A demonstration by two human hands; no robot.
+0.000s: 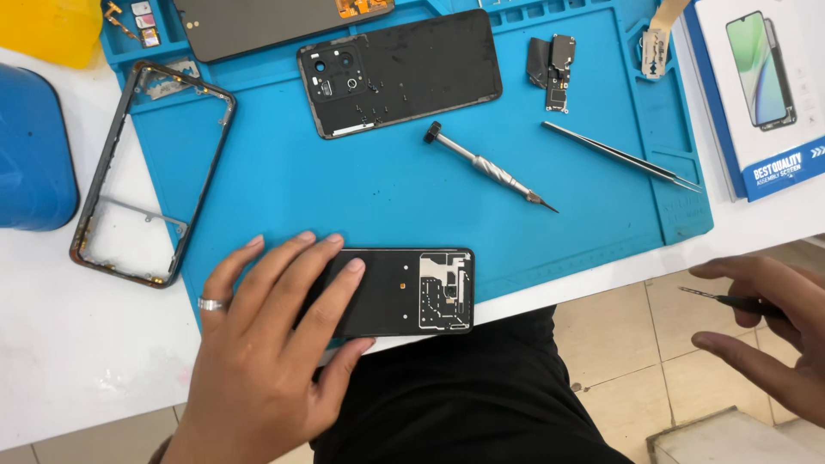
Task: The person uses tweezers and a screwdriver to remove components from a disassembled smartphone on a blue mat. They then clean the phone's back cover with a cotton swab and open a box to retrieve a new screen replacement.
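Two hands, left hand [258,361] flat on phone panel [400,292], right hand [769,322] well apart

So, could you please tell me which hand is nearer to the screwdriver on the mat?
Left. The left hand rests on the phone, just below-left of the screwdriver; the right hand is off the table, farther away.

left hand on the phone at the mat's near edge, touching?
Touching. The head view shows the left hand lying flat on the phone, fingers covering its left end.
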